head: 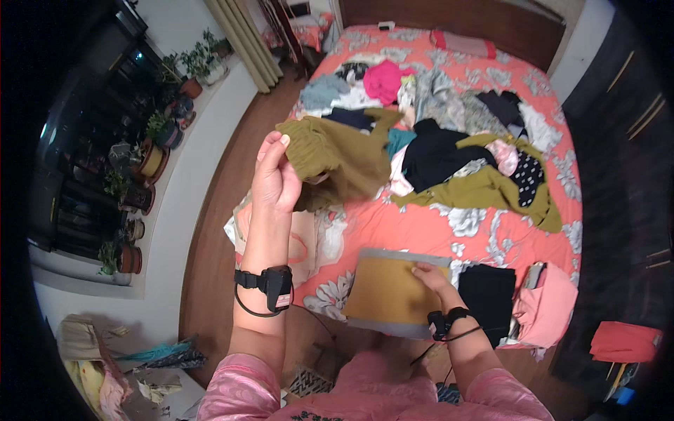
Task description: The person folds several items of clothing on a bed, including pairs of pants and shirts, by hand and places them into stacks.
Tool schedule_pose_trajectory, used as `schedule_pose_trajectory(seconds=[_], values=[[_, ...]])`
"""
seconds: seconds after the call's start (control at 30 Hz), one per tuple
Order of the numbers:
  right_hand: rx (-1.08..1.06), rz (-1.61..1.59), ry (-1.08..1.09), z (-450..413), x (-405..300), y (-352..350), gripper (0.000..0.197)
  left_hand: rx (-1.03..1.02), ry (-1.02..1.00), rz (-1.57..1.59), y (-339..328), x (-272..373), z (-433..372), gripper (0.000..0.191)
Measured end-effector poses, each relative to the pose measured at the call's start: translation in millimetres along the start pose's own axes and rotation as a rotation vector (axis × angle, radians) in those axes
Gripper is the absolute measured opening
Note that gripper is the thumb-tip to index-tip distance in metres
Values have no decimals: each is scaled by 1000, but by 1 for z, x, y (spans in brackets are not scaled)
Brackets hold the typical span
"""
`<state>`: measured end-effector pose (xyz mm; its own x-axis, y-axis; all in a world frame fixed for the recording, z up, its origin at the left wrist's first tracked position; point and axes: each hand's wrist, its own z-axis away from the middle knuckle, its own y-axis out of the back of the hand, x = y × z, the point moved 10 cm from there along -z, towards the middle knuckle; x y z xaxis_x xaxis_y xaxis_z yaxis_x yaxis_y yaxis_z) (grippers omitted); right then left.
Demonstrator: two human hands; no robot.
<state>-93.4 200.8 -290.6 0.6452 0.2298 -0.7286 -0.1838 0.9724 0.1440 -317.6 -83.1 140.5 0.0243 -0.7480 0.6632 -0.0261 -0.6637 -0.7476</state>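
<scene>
My left hand (278, 167) is raised over the left part of the bed, pinching the gathered edge of an olive-green garment (353, 152). The rest of that garment hangs away to the right and touches the clothes pile. A flat mustard-coloured panel with grey borders (392, 287) lies at the near edge of the bed. My right hand (433, 279) is over its right side; its finger grip is not clear. Right of the panel sits a folded black garment (487, 297), and beside that a pink fabric bundle (547, 305).
A mixed clothes pile (439, 150), including a second olive garment (489, 189), covers the middle of the floral bedspread (363, 226). A paper bag (303, 242) lies under my left forearm. Potted plants (168, 134) line the window sill. Dark wardrobe doors (616, 184) stand at right.
</scene>
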Motion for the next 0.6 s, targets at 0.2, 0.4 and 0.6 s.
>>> schedule_pose_trajectory(seconds=[0.2,0.4,0.6], values=[[353,-41,468,136,-171,128,45,-381,-81,59,-167,75,56,12],[422,-39,939,367,-342,186,52,-660,-83,38,-331,77,147,14],[363,79,1470,614,-445,135,82,-906,-97,-82,-422,50,259,11]])
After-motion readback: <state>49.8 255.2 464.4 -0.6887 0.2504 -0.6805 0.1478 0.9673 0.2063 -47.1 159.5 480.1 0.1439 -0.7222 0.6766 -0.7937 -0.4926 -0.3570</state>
